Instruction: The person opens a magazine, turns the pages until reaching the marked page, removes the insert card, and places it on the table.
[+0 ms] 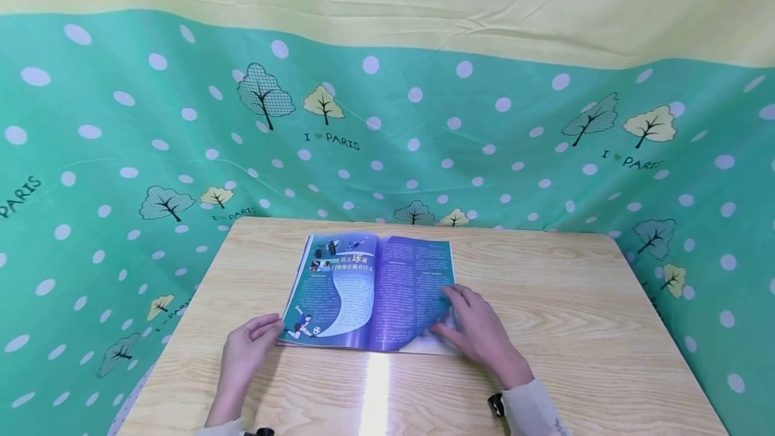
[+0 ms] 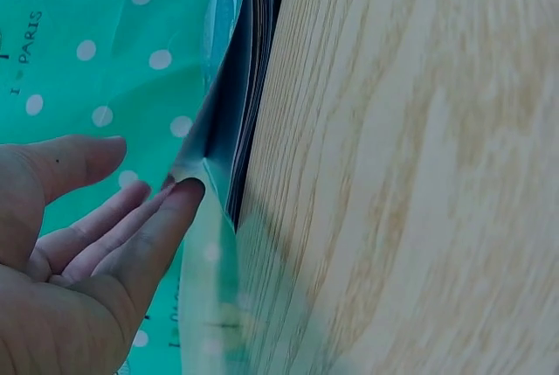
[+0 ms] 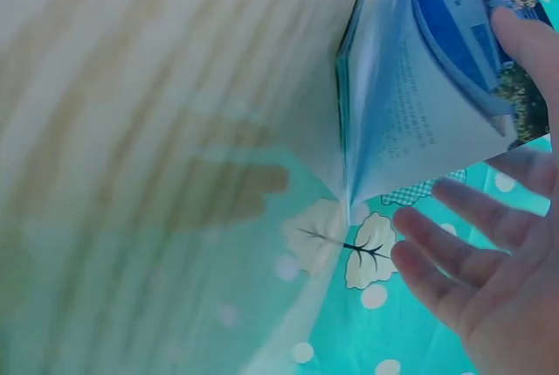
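An open magazine (image 1: 396, 274) with blue and purple printed pages lies on the table. My left hand (image 1: 245, 348) is by its lower left corner. In the left wrist view, that hand's fingertips (image 2: 188, 190) touch the edge of a page, and the thumb stands apart. At the lower right corner is my right hand (image 1: 481, 332), where the right-hand page lifts and bends. The right wrist view shows the thumb (image 3: 524, 38) against a printed photo on a page (image 3: 419, 104). The other fingers are extended below it, one partly hidden behind the page.
The magazine rests on a light wood table (image 1: 563, 301). A green and yellow cloth (image 1: 412, 133) with dots and trees hangs behind and at both sides. A bright reflection lies on the table in front of the magazine.
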{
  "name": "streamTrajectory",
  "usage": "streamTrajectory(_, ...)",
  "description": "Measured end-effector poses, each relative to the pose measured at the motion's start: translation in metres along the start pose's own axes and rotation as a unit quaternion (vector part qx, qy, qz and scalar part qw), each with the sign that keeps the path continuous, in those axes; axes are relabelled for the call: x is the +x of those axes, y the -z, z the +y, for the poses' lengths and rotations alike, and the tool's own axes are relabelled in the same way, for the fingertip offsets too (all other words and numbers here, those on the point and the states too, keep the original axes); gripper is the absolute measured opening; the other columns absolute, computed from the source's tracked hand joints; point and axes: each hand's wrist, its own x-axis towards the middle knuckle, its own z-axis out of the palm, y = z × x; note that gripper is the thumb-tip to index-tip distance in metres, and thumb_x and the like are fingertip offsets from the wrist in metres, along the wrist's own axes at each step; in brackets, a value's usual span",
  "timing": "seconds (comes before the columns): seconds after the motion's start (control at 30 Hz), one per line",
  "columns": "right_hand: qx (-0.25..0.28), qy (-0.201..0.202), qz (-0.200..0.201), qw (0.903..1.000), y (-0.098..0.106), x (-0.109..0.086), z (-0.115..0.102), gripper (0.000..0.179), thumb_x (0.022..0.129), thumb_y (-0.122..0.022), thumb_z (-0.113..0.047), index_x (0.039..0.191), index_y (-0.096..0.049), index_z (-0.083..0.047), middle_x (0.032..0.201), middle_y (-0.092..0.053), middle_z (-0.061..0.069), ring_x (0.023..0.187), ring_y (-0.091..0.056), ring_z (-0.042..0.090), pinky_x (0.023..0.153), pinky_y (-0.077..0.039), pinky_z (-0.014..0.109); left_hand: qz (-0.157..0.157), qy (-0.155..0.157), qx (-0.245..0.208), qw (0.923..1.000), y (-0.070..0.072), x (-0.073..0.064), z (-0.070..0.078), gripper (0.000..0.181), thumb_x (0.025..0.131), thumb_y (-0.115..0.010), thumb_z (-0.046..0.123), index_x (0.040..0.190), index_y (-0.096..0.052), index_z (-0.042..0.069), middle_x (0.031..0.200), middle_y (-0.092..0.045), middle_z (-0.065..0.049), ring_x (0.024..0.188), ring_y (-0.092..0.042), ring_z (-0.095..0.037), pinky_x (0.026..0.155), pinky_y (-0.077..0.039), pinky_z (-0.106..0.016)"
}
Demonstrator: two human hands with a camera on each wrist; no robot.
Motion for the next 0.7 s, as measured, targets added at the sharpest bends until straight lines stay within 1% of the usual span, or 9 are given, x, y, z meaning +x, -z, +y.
streamTrajectory(0.2,-0.001,-0.053,0.018,0.9984,-0.002,0.001,0.0,0.086,0.086,-0.073,-0.056,0.147,-0.046,-0.001,0.139,-0.053,0.022,0.123,-0.054,0.04,0.102,-0.05,0.054,0.001,-0.001,0.012,0.9999,0.0,-0.001,0.0,0.041,0.099,-0.065,0.025,0.129,-0.062,-0.003,0.12,-0.069,-0.017,0.106,-0.067,-0.021,0.078,-0.056,-0.015)
streamTrajectory(0.3,-0.001,-0.079,0.021,0.9966,-0.002,0.001,-0.002,0.086,0.088,-0.07,-0.058,0.143,-0.048,0.003,0.134,-0.057,0.024,0.119,-0.057,0.041,0.1,-0.052,0.054,0.002,0.0,0.02,0.9998,0.001,-0.002,0.0,0.042,0.099,-0.065,0.027,0.129,-0.062,-0.002,0.12,-0.069,-0.018,0.108,-0.066,-0.026,0.078,-0.056,-0.016)
streamTrajectory(0.4,0.001,-0.097,0.023,0.995,-0.002,0.002,-0.004,0.08,0.089,-0.069,-0.058,0.137,-0.054,0.004,0.126,-0.063,0.024,0.113,-0.061,0.04,0.095,-0.054,0.054,0.004,0.0,0.035,0.9994,0.002,-0.001,0.001,0.043,0.1,-0.064,0.03,0.13,-0.062,-0.001,0.121,-0.068,-0.018,0.11,-0.065,-0.029,0.077,-0.055,-0.015)
streamTrajectory(0.47,0.001,-0.102,0.021,0.9946,-0.002,0.003,-0.004,0.075,0.089,-0.068,-0.057,0.132,-0.059,0.003,0.121,-0.066,0.022,0.109,-0.064,0.039,0.093,-0.056,0.053,0.004,-0.001,0.042,0.9991,0.002,0.0,0.0,0.044,0.1,-0.064,0.031,0.13,-0.063,0.0,0.121,-0.068,-0.018,0.111,-0.065,-0.03,0.077,-0.054,-0.014)
streamTrajectory(0.57,0.003,-0.095,0.021,0.9953,-0.003,0.005,-0.007,0.065,0.091,-0.068,-0.056,0.125,-0.064,-0.001,0.117,-0.069,0.018,0.107,-0.065,0.036,0.092,-0.057,0.051,0.007,-0.003,0.052,0.9986,0.002,0.001,0.001,0.044,0.099,-0.064,0.033,0.13,-0.063,0.002,0.121,-0.068,-0.017,0.112,-0.064,-0.03,0.078,-0.051,-0.014)
streamTrajectory(0.63,0.007,-0.086,0.024,0.996,-0.003,0.006,-0.009,0.062,0.092,-0.067,-0.055,0.124,-0.066,-0.002,0.118,-0.069,0.017,0.108,-0.065,0.036,0.093,-0.056,0.052,0.01,-0.005,0.06,0.9981,0.001,0.002,0.003,0.044,0.099,-0.064,0.034,0.13,-0.064,0.002,0.12,-0.069,-0.016,0.113,-0.064,-0.03,0.081,-0.052,-0.017)
streamTrajectory(0.7,0.014,-0.074,0.029,0.9967,-0.003,0.008,-0.012,0.061,0.092,-0.067,-0.054,0.125,-0.065,-0.003,0.12,-0.068,0.017,0.11,-0.064,0.036,0.095,-0.055,0.052,0.012,-0.01,0.071,0.9974,0.0,0.001,0.005,0.045,0.098,-0.065,0.035,0.129,-0.065,0.002,0.119,-0.069,-0.016,0.112,-0.065,-0.031,0.086,-0.055,-0.025)
